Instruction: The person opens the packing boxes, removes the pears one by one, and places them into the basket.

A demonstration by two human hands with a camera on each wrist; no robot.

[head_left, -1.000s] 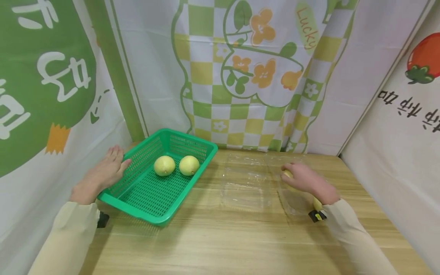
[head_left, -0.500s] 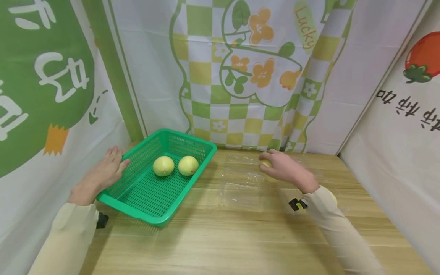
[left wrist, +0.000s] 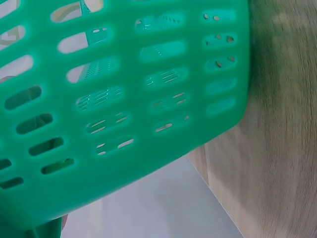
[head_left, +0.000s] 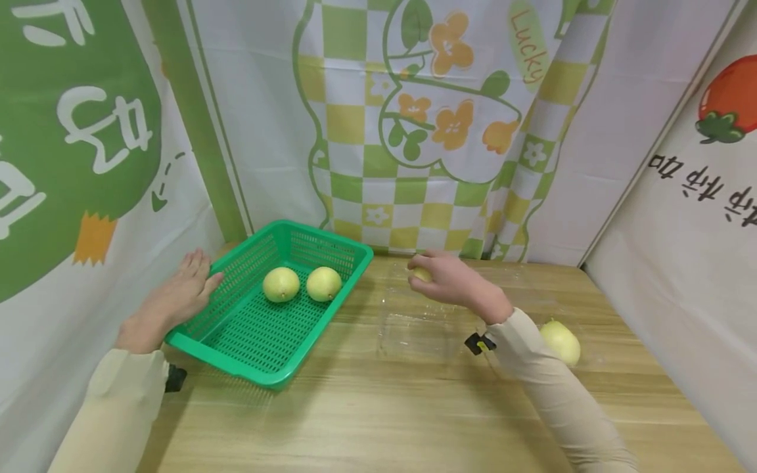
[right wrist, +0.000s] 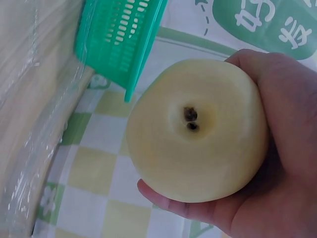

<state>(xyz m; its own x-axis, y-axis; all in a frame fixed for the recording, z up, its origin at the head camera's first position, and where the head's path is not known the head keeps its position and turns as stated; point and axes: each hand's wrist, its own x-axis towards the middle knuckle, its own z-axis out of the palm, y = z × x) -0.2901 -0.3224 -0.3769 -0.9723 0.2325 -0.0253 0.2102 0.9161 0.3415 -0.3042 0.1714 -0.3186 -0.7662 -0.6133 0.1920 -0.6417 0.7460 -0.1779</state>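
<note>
My right hand grips a pale yellow round pear over the far part of a clear plastic box. In the right wrist view the pear fills the palm, its dark-pitted end facing the camera, fingers and thumb curled round its sides. My left hand rests along the left rim of a green slotted basket, fingers straight. Two more pears, one on the left and one on the right, lie in that basket. The left wrist view is mostly the basket's outer wall.
Another pear sits at the right on more clear plastic, partly behind my right sleeve. The wooden table ends at a printed curtain at the back, with fabric walls on both sides.
My right hand has carried its pear leftward, from the plastic on the right to above the left box. The pear at the right has come out from behind the arm. My left hand stays put.
</note>
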